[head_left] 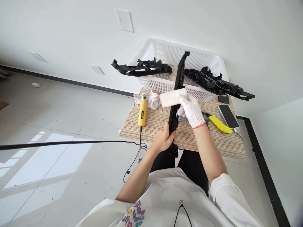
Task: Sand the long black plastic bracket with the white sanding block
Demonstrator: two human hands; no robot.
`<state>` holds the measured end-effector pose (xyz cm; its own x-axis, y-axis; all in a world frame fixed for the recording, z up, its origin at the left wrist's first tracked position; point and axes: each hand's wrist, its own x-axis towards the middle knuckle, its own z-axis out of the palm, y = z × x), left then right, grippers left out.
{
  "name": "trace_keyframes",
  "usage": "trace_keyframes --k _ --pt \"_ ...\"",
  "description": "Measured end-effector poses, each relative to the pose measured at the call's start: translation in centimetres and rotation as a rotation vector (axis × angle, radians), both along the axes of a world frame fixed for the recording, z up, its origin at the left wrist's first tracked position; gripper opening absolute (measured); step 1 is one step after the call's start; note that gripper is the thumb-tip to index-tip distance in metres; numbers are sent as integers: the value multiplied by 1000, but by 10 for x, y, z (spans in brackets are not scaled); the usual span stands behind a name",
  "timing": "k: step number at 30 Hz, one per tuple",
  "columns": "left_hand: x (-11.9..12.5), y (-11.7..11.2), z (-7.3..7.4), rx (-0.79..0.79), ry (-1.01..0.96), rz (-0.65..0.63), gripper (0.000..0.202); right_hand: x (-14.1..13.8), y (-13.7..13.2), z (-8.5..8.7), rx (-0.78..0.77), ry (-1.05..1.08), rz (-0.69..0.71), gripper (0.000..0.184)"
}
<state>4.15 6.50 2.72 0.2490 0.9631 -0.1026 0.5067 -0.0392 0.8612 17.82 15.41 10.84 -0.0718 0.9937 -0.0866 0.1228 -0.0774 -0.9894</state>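
Note:
My left hand [163, 139], bare, is wrapped round the lower part of a long, narrow black plastic part [180, 74]. The part stands out away from me over the table, its far end reaching across the basket. In a white knit glove with an orange cuff, my right hand [192, 110] grips a flat white pad [170, 98]. The pad lies across the middle of the black part and hides a stretch of it; whether it presses on the part I cannot tell. Grey material [184, 119] shows partly beneath the gloved hand.
Behind, a white plastic basket [216, 60] bears several black plastic parts [149, 68]. On the striped table [189, 142] lie a yellow corded hand tool [142, 113], a white glove [153, 100], a yellow utility knife [220, 124], a phone [228, 116] and a small black object [223, 99]. A black cable [94, 142] runs left.

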Motion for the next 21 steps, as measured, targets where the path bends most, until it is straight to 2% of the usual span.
trace_keyframes --k 2,3,6,7,10,11,14,18,21 --pt "0 0 0 -12 -24 -8 23 1 1 0 -60 -23 128 32" --pt "0 0 1 -15 -20 -8 23 2 2 -1 -72 -25 137 33" --pt "1 1 2 -15 29 -4 24 5 4 -4 -10 9 -9 37" --pt "1 1 2 -16 31 -5 24 6 4 -5 -5 13 0 36" --pt "1 0 1 -17 -8 -2 22 5 1 -4 -51 -22 171 31" --pt "1 0 1 -12 -6 -2 21 4 0 -4 -40 -26 163 29" --pt "2 -1 -1 20 78 7 28 1 -4 -2 61 -9 3 29" --pt "2 -1 -3 30 146 45 43 -3 -7 -3 3 -26 154 26" --pt "2 0 -3 48 160 49 42 -4 -7 -5 70 21 8 29"
